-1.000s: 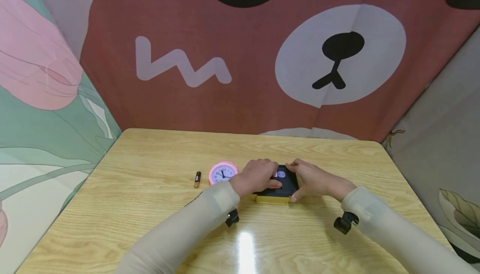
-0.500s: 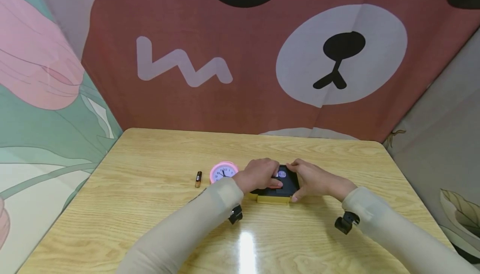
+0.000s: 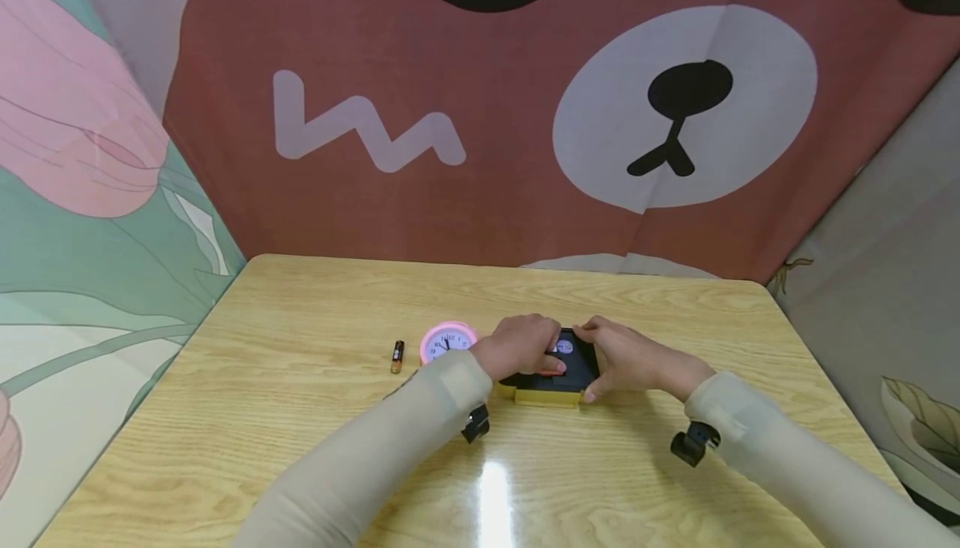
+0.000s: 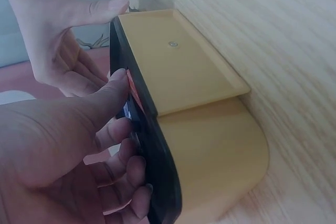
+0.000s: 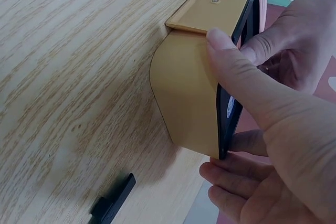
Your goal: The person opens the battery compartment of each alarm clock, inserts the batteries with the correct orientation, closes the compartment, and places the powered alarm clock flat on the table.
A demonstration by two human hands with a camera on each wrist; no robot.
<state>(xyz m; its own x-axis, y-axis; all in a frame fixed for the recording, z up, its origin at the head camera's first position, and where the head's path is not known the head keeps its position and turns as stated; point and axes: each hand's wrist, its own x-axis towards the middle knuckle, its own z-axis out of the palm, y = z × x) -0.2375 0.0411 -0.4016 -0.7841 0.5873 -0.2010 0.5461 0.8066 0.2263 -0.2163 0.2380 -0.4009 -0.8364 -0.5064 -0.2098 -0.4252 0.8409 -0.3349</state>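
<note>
A yellow box-shaped thing (image 4: 184, 61) with a black back panel (image 3: 581, 371) and a round label stands on the table, panel facing up. My right hand (image 3: 633, 358) grips its right end, thumb on the yellow side and fingers at the panel's far edge. Over the panel lies my left hand (image 3: 521, 346); its thumb and curled fingers are at a small red piece (image 4: 135, 90) in the panel. The red piece's kind cannot be made out. A pink alarm clock (image 3: 444, 341) is beside my left wrist, partly hidden by the sleeve. Left of it lies a battery (image 3: 397, 356).
A small flat black piece (image 5: 115, 200) lies near the box's right end in the right wrist view. The wooden table (image 3: 330, 298) ends at a back edge against a hanging cloth (image 3: 510, 223) with a bear print.
My left wrist and sleeve have shifted slightly right. More of the red piece shows under the left thumb. The right hand, box and battery stay in place.
</note>
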